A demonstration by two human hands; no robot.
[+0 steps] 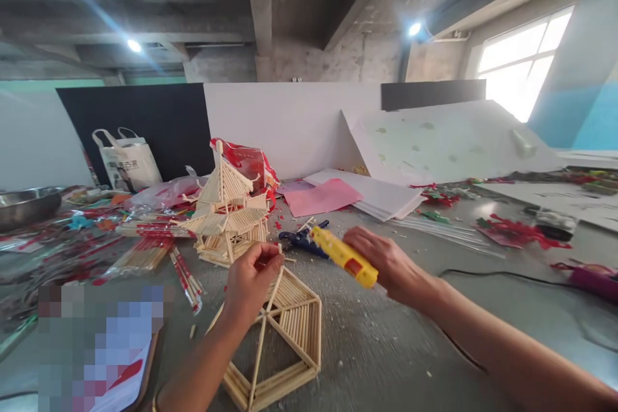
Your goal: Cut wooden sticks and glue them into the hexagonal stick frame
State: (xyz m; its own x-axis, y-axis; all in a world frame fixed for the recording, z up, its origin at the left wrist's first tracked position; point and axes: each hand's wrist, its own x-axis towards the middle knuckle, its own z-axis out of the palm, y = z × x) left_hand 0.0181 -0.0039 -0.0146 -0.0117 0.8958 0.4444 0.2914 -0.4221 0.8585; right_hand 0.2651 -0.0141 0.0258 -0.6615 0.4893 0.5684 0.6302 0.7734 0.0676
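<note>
My left hand point(252, 280) is closed in a pinch, with the pale end of a short wooden stick point(280, 249) poking above the fingertips. It is over a hexagonal frame of wooden sticks point(316, 328), which lies flat and has spokes meeting at its centre. Some of the frame's wedges are filled with rows of sticks, others are bare. A yellow hot glue gun point(340, 253) is gripped in my right hand point(381, 261), its nozzle turned left toward the pinched stick but apart from it. Behind my left hand stands a tiered wooden stick pagoda point(230, 215).
Dark blue pliers point(309, 243) lie behind the glue gun. Bundled sticks point(142, 256) and scraps crowd the left, near a metal bowl point(29, 207). Pink paper point(322, 197) lies farther back. A black cable point(502, 273) crosses the right side.
</note>
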